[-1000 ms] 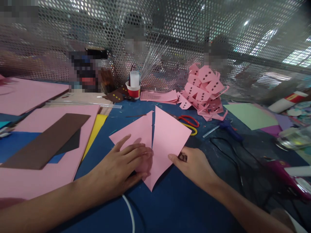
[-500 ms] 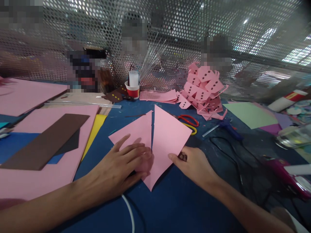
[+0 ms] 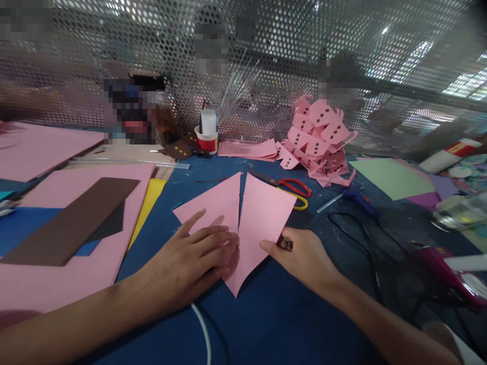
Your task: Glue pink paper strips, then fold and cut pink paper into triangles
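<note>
A pink sheet of paper [image 3: 262, 218], slit from its far edge towards the middle, lies in front of me on the blue table [image 3: 289, 319]. My left hand [image 3: 207, 248] rests on its left half with the fingers stretched out, covering part of the slit's near end. Between thumb and curled fingers, my right hand [image 3: 292, 248] pinches the right edge, and that half curves up off the table. Scissors [image 3: 294, 187] with red and yellow handles lie just beyond the right half, their blades partly hidden behind the paper.
At left, a brown strip [image 3: 76, 218] lies on large pink sheets [image 3: 68, 289]. Behind stand a cup [image 3: 207, 139] and a cluster of folded pink pieces [image 3: 319, 137]. A blue glue gun [image 3: 359, 203] with a black cord lies right. A white cable [image 3: 201, 324] runs near the front.
The lifted right half of the pink paper has tipped lower and its corner has shifted slightly left, with my right hand moving along. My left hand stays nearly in place.
</note>
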### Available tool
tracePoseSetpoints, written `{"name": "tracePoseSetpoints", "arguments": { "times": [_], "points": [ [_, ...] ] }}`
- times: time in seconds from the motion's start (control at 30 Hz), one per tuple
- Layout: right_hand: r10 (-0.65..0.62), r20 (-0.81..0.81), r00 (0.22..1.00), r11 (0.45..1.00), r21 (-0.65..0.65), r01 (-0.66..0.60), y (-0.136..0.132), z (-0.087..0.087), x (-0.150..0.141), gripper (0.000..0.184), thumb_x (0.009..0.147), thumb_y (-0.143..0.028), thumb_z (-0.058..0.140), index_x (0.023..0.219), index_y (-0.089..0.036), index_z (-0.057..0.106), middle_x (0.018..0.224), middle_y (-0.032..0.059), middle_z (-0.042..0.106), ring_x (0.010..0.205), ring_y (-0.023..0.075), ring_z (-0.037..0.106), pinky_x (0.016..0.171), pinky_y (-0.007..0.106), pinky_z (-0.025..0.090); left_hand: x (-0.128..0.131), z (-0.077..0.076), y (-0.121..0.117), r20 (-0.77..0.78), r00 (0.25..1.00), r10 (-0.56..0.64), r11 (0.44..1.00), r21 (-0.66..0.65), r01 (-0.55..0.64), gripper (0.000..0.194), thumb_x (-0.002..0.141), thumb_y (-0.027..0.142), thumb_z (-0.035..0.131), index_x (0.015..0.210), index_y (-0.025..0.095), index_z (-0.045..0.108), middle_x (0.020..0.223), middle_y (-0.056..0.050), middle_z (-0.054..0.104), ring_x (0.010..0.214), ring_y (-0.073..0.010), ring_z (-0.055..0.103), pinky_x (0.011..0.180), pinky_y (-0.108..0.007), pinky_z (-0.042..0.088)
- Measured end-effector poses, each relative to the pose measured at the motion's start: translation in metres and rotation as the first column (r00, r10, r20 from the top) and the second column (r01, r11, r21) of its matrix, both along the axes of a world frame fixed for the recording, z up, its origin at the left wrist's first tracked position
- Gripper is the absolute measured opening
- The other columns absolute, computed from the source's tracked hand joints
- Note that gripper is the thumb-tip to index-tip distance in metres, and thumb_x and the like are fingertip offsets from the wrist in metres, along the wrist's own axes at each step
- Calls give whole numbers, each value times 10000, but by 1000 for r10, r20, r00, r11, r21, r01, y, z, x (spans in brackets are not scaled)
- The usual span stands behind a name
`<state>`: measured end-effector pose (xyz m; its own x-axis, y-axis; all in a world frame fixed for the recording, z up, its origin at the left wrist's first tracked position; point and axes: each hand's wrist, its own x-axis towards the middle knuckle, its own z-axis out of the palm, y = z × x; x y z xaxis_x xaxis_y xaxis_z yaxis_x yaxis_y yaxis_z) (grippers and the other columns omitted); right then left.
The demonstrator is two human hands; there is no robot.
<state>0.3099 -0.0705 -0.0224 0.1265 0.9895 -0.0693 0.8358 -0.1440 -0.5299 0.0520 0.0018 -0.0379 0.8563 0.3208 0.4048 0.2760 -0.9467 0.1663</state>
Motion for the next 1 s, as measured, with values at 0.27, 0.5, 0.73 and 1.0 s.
{"name": "tracePoseSetpoints", "arguments": {
  "times": [0.27,0.5,0.73,1.0],
  "points": [
    [-1,99,995,1000,29,-1,2,-1,0,370,862,-418,669,576,-193,602,543,-1,625,486,125,521,515,266,276,0,0,-1,1,1000,-1,1000,-14,1,308,991,269,576,1293,266,637,1314,-23,708,1295,-210,600,1285,-450,99],
    [12,99,995,1000,21,-14,1,-1,0,363,860,-415,661,582,-191,591,556,2,634,495,124,517,526,266,267,0,-1,-1,7,1000,8,1000,-23,-8,294,1000,270,566,1287,256,632,1338,-10,697,1305,-205,591,1284,-456,96],
    [21,84,996,999,31,-24,1,-1,0,358,863,-396,655,580,-191,575,555,-1,632,497,121,512,532,264,263,0,0,0,13,1000,4,1000,1,-4,267,991,255,577,1247,249,653,1323,-21,705,1305,-211,593,1284,-464,110],
    [-15,52,999,999,41,12,2,-5,1,383,874,-428,641,585,-194,548,544,-9,606,499,120,492,527,261,257,-1,-2,0,18,999,-35,999,30,34,267,1002,242,563,1251,234,660,1331,-29,700,1324,-212,579,1288,-495,101]
  ]
}}
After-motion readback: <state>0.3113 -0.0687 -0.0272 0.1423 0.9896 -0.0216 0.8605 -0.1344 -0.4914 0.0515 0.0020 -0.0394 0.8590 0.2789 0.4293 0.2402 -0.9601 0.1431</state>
